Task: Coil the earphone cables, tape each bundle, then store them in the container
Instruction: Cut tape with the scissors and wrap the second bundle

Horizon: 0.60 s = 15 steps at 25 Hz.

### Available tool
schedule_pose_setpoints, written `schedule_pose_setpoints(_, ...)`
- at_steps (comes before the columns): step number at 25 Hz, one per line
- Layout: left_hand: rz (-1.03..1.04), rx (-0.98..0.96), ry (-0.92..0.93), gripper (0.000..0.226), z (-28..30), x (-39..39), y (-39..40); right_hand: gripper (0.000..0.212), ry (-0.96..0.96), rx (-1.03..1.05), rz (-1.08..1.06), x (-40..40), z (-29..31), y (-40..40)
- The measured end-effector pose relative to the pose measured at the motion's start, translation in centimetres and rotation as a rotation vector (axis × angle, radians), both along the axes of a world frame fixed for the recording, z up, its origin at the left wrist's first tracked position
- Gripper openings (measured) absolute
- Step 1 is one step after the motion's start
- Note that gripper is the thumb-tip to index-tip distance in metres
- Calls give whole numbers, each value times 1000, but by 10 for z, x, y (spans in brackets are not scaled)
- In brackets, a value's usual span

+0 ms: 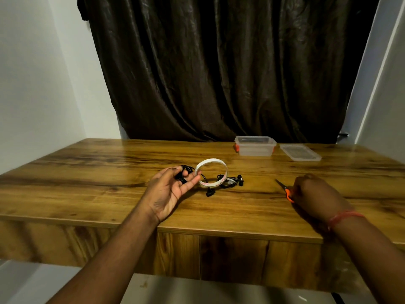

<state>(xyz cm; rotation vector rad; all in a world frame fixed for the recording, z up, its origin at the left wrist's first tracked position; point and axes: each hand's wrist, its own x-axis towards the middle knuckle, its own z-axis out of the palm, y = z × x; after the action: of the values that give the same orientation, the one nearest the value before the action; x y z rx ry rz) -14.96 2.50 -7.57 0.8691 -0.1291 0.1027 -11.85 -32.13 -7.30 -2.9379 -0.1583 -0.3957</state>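
While the left hand (173, 189) holds a small coiled bundle of black earphone cable (183, 174) above the middle of the tabletop (87, 172), its fingers (188, 180) curled round the coil and the thumb pressing it in, the right hand (315, 194) rests near the front right edge with its knuckles bent over the orange-handled scissors (285, 189), apparently gripping the handles, though the fingers themselves are hidden from this side. Judging by this, the step in hand is taping: one bundle is coiled and held, and a piece must be cut from the white ring of adhesive tape (212, 172) lying just beside the left hand. That next move calls for keeping the coil pinched so it does not spring loose while the tape end is freed. By count: one tape roll, one pair of scissors, one clear plastic container with orange clips (255, 146) near the back edge, one clear flat lid (300, 152) to its right, one bundle in hand, and a second black earphone set (230, 180) on the tabletop behind the roll, seemingly already wrapped with pale tape. Nothing is visibly inside the container.
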Motion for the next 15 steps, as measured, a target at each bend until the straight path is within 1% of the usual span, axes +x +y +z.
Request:
schedule_pose_setpoints(2, 4, -9, 5, 15, 0, 1, 1, 17, 29, -49, -25, 1, 4, 2)
schedule_pose_setpoints(5, 7, -28, 4, 16, 0, 1, 3, 23, 76, -245, -42, -3, 9, 6)
schedule_pose_setpoints(7, 13, -36, 3, 17, 0, 1, 3, 24, 90, -306, -43, -10, 13, 9)
schedule_pose_setpoints(10, 12, -52, 7, 15, -1, 2, 6, 16, 100, -327, 2, -16, 15, 13)
schedule_pose_setpoints(13, 12, -73, 12, 13, -2, 4, 8, 11, 124, -250, 93, -16, 11, 20)
schedule_pose_setpoints(15, 14, -84, 9, 13, -3, 5, 9, 8, 138, -253, 165, -17, 12, 25)
